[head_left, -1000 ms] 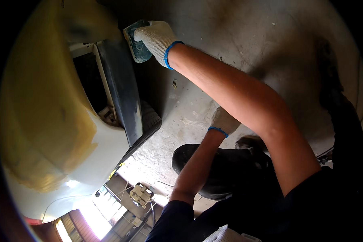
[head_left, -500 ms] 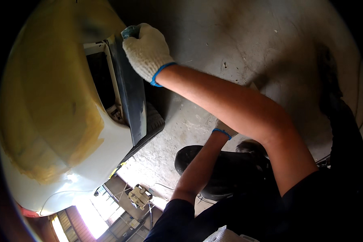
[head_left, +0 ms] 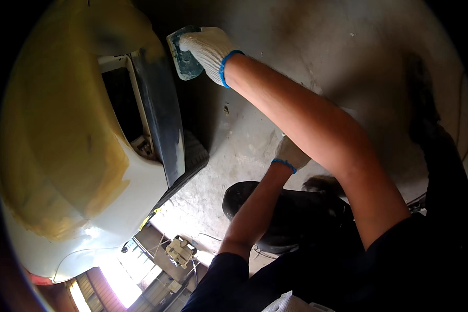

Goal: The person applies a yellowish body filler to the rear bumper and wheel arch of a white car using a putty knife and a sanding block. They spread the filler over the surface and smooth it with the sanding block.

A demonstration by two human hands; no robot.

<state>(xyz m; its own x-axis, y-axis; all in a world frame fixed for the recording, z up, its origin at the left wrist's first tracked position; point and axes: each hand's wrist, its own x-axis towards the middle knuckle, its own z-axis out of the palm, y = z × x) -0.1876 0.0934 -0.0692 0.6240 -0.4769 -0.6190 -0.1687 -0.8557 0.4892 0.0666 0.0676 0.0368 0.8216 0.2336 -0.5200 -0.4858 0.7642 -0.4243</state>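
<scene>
My right hand (head_left: 208, 49), in a white knit glove with a blue cuff, grips a flat, dusty green sanding block (head_left: 188, 65). The block is held in the air, just right of a car's dark grey panel edge (head_left: 158, 109), with a gap between them. Beside that edge lies a rectangular opening (head_left: 118, 99) in the body. My left hand (head_left: 292, 152), also gloved, is low over the floor below my right forearm. That forearm hides its fingers, so whatever it may hold cannot be made out.
The car body (head_left: 104, 208) fills the left side, white with broad yellowish patches (head_left: 52, 135). A black tyre (head_left: 195, 151) sits under the dark panel. Between my arms and legs shows a concrete floor (head_left: 239, 156). A beige machine (head_left: 180, 251) stands at the lower left.
My right hand has swung right, away from the dark panel, and more of the sanding block's face now shows. My left hand has shifted only slightly.
</scene>
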